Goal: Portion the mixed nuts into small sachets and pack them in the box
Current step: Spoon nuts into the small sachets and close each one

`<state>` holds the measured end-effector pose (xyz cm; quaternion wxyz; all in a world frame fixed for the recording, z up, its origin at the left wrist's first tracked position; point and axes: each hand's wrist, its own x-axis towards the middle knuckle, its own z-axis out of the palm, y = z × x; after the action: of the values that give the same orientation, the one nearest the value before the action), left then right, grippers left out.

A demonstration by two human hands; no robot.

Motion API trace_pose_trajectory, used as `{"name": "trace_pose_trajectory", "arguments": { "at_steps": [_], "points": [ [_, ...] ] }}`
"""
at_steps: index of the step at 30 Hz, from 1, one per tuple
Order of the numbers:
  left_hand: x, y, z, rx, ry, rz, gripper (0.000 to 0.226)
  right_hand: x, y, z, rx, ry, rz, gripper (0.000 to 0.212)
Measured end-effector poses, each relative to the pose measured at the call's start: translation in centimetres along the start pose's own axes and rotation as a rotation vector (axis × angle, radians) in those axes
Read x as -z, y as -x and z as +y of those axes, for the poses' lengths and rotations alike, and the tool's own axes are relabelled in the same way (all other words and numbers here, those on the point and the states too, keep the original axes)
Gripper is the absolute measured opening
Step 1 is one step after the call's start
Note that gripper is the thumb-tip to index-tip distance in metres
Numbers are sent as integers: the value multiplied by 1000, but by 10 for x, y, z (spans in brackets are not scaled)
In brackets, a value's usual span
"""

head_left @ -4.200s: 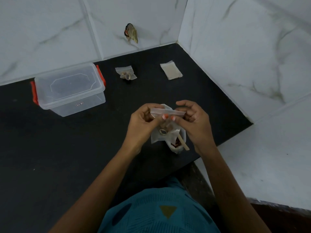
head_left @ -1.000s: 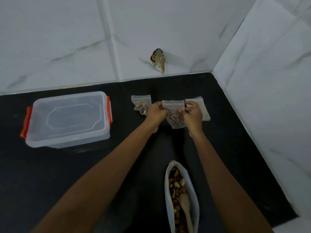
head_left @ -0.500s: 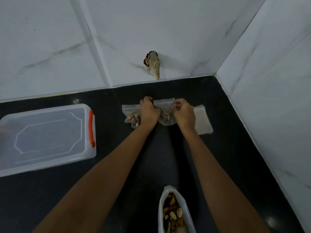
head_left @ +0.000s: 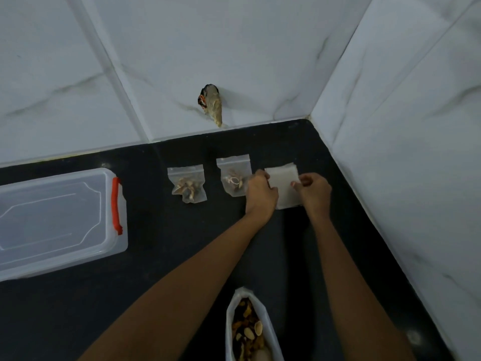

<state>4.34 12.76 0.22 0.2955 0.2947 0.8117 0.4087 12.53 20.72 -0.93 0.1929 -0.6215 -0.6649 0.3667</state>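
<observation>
A black desk (head_left: 182,256) sits in a corner of white marbled tiles. On it lie two small clear zip sachets already filled with nuts, one on the left (head_left: 188,187) and one on the right (head_left: 234,178). Just beside them is a stack of flat empty sachets (head_left: 285,186). The right hand (head_left: 313,191) pinches the stack's right edge. The left hand (head_left: 260,194) covers its left edge with fingers curled under, so I cannot tell its grip. The tall open bag of mixed nuts (head_left: 247,332) looks mostly full, and the clear plastic box with red latches (head_left: 59,222) is lidded with nothing packed, so most of the portioning remains.

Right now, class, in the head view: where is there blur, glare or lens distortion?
Head view: dim light; wide-angle splays the wall tile joints; right hand, pinching the empty sachets, looks slightly soft; faint glare spot on the black counter, lower right.
</observation>
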Motion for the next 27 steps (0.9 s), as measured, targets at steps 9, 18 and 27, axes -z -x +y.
{"name": "trace_pose_trajectory", "arguments": {
  "at_steps": [9, 18, 27],
  "points": [
    [-20, -1, 5, -27, -75, 62, 41, -7, -2, 9, -16, -38, -38, 34],
    [-24, -3, -1, -86, -195, 137, 32, -6, -4, 12, -29, -42, -52, 32],
    [-22, -7, 3, -28, 188, 169, 26, -2, -3, 14, -50, -155, -51, 25]
  ]
}}
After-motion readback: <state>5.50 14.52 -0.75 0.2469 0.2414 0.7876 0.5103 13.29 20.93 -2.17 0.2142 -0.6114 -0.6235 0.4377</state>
